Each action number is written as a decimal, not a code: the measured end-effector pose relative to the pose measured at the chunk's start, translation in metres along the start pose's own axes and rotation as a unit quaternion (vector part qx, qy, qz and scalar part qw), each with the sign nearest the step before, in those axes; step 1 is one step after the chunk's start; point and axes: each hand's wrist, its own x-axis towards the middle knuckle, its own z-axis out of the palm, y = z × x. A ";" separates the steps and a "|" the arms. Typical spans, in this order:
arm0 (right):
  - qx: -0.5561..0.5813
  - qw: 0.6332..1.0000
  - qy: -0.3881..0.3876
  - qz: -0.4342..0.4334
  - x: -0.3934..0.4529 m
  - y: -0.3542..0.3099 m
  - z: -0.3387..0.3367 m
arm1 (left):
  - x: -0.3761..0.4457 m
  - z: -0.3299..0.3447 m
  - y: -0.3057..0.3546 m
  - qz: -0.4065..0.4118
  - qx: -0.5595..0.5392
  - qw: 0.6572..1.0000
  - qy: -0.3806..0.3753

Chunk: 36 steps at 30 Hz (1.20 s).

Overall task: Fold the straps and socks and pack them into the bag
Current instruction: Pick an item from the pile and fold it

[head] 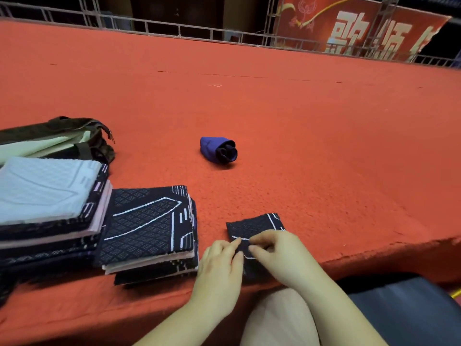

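A dark patterned sock (252, 227) with white lines lies folded near the front edge of the red surface. My left hand (219, 268) pinches its near left part, and my right hand (277, 253) pinches it from the right, covering its near half. Left of it are two stacks of folded dark patterned pieces (149, 228), the far-left stack topped by a pale blue one (45, 188). A rolled purple sock (219, 149) sits farther back in the middle. The dark olive bag (62, 138) lies open at the far left, showing a pale lining.
The red felt surface (299, 121) stretches far back to a metal railing (174, 28) and a red banner (361, 28). Its front edge runs just under my hands. A dark chair seat (411, 308) is at the lower right.
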 end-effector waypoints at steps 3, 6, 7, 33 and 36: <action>-0.093 0.989 0.105 0.038 0.006 0.009 -0.010 | 0.002 -0.002 0.005 -0.013 0.045 0.999 -0.009; -0.105 0.983 0.056 0.139 0.012 0.018 -0.014 | 0.001 -0.002 0.009 -0.017 0.087 0.996 -0.026; -0.084 0.983 0.034 0.162 0.013 0.020 -0.015 | 0.001 -0.002 0.010 -0.014 0.097 0.995 -0.025; 0.398 0.915 0.008 -0.068 0.003 -0.112 -0.037 | -0.016 -0.191 0.056 -0.053 -0.371 0.918 0.132; 0.255 0.963 0.035 -0.078 0.007 -0.132 -0.016 | -0.021 -0.207 0.025 -0.096 -0.271 0.947 0.142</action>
